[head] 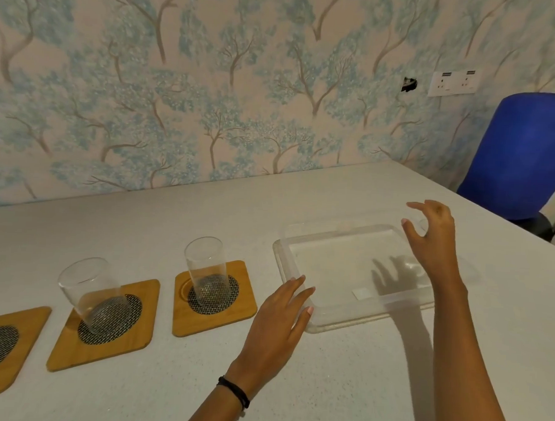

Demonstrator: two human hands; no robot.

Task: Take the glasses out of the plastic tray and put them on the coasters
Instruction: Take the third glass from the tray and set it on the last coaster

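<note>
A clear plastic tray (299, 275) lies on the white table, right of centre. Inside it, near its far right corner, a faint clear glass (409, 267) is hard to make out. My right hand (434, 239) hovers over that glass with curled, spread fingers; no grip shows. My left hand (277, 325) lies flat, fingertips on the tray's near left rim. Two clear glasses stand on wooden coasters: one (205, 267) on the coaster (243, 310) beside the tray, another (88, 292) on the middle coaster (137, 338). A third coaster (26, 333) at the left edge is bare.
The table's far edge meets a wall with tree-patterned wallpaper (211, 96). A blue office chair (527, 151) stands past the table's right corner. A white double socket (453, 82) sits on the wall above the table.
</note>
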